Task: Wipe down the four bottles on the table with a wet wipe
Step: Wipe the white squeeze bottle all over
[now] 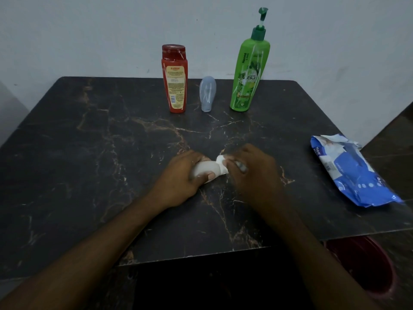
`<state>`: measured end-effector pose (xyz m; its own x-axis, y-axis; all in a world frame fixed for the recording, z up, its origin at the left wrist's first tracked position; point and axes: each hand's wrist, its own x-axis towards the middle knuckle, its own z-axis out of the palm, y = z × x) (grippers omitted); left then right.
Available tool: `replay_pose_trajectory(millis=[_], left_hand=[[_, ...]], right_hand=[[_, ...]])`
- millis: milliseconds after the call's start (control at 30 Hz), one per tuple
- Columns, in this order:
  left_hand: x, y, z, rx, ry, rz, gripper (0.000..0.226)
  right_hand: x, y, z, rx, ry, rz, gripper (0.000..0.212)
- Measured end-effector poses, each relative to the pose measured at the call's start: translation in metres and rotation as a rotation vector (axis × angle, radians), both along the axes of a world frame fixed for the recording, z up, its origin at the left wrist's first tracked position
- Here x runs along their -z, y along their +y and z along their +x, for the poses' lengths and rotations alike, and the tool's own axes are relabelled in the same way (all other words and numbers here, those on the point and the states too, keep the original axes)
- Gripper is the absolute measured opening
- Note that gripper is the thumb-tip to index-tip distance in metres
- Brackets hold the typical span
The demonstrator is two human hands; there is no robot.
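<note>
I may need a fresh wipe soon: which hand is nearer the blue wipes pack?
Right. The right hand, pinching the wet wipe, sits left of the blue wipes pack, apart from it; the left hand is farther left, gripping the white bottle.

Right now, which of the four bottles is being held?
The small white bottle, gripped sideways by the left hand; the right hand holds the wet wipe. The red bottle, grey bottle and green bottle stand untouched.
</note>
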<state>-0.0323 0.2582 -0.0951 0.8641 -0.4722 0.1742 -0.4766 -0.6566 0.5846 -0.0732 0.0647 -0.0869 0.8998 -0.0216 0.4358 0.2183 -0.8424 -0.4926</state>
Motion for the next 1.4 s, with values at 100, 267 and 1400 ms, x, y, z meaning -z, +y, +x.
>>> replay_pose_trajectory(millis=[100, 267, 1400], left_hand=[[0.001, 0.000, -0.001, -0.004, -0.004, -0.012, 0.033], [0.004, 0.000, 0.000, -0.007, -0.003, -0.036, 0.031], [0.014, -0.005, -0.014, 0.161, -0.214, 0.150, 0.024]], right_hand=[[0.000, 0.008, -0.001, -0.065, 0.033, -0.071, 0.011], [0.010, 0.000, -0.017, -0.092, 0.083, -0.103, 0.012], [0.024, 0.007, -0.039, -0.049, -0.002, -0.059, 0.004]])
